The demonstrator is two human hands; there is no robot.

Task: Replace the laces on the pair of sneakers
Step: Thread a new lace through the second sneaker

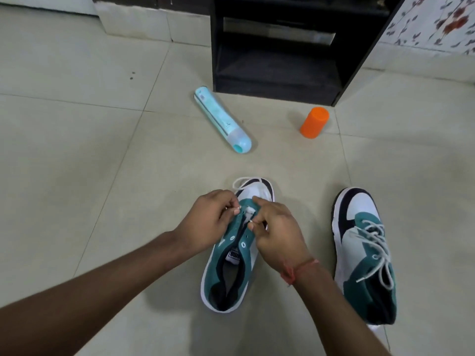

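— Both forearms reach in from the bottom edge; what do the hands do?
— Over the near sneaker (231, 260), which sits on the tiled floor (77, 150), the left hand (208, 219) pinches one white lace (248, 210) end and the right hand (277, 227) pinches the other (each grip closed on lace, at the front eyelets).
— And the other sneaker (365, 253)?
— Laced, lying well to the right. Farther off lie a pale blue bottle (222, 119) and an orange cap (314, 122).
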